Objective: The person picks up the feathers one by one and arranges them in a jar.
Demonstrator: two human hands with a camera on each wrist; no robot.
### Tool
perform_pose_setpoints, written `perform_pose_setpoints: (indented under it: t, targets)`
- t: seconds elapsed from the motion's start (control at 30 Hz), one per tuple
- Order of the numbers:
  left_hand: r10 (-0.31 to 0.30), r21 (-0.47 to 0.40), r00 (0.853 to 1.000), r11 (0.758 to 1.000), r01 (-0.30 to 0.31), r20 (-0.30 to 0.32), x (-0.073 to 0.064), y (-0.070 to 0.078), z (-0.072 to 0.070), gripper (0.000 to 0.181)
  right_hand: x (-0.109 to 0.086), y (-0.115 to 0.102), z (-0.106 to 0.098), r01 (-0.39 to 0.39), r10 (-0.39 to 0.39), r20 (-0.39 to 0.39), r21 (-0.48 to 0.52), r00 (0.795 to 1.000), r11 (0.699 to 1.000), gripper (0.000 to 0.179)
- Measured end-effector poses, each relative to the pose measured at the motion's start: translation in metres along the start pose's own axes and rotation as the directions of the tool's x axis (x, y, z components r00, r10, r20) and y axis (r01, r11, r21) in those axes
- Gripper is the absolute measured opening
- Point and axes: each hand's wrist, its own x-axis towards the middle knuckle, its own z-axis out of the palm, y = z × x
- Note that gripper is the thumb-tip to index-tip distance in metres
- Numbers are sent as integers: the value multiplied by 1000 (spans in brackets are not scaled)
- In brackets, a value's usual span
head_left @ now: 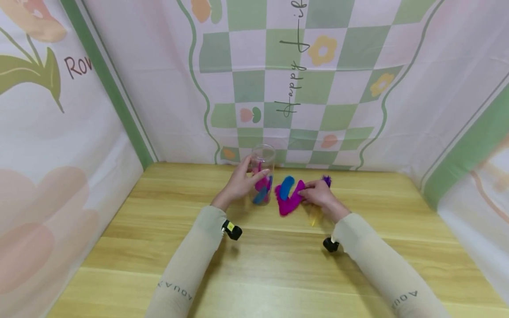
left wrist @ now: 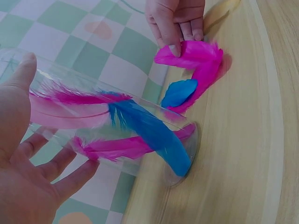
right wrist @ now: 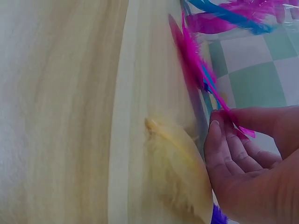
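Note:
My left hand [head_left: 240, 180] is wrapped round a tall clear cup [head_left: 264, 152] that stands upright on the table. Through its wall show feathers: a pale pink one [left wrist: 65, 112], a blue one [left wrist: 161, 135] slanting down to the base, and magenta ones such as this magenta feather [left wrist: 124, 147]. To the right of the cup, my right hand [head_left: 317, 193] pinches one end of a magenta feather piece [head_left: 287, 206] between thumb and fingers. That piece makes a V shape, its lower part close over the tabletop. A short blue feather [head_left: 286, 187] overlaps its left arm.
A yellow feather [right wrist: 175, 154] lies on the wooden table [head_left: 270, 269] beneath my right hand. Just beyond that hand is the tip of a purple feather [head_left: 327, 180]. A checkered cloth [head_left: 278, 88] hangs along the table's back edge, close behind the cup.

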Motion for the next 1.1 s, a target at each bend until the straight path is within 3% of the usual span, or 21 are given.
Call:
perform_pose_setpoints:
  t: [0.5,1.1]
  targets:
    - [-8,3,1000,1000,8,2,-1,3,0,44,-3,-17,-17,69,-73,-61,-71,995,995,30]
    - [-5,3,1000,1000,5,1,-1,2,0,46,-8,-33,-26,158,-161,-44,-63,986,985,29]
